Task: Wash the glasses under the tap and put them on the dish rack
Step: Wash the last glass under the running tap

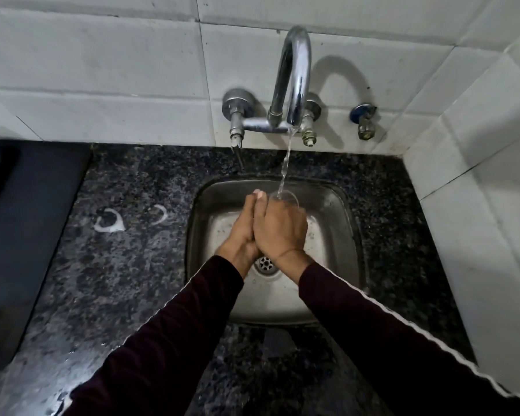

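sleeves: dark maroon, both forearms reach in from the near edge over the sink point(339, 187).
counter: black speckled stone point(138, 265) around the sink; two white curved foam marks point(110, 222) on it, left of the basin.
drain: round metal strainer point(265, 263) at the basin floor, showing between the two wrists.
left hand: point(243, 232) fingers laid against the right hand, fingertips pointing away toward the wall; what they close on is hidden, cannot tell.
right hand: point(279, 228) back of hand up, fingers curled round the glass.
glass: point(288, 197) clear, nearly see-through, only the thin rim and part of the wall show beyond the right hand's knuckles. it is above the basin, under the stream.
glass axis: mouth faces up and away toward the tap; long axis looks tilted, exact lean unclear.
water: thin stream point(285, 166) falls into the glass mouth.
tap: chrome curved spout point(294, 79), wall-mounted on white tiles point(102, 70).
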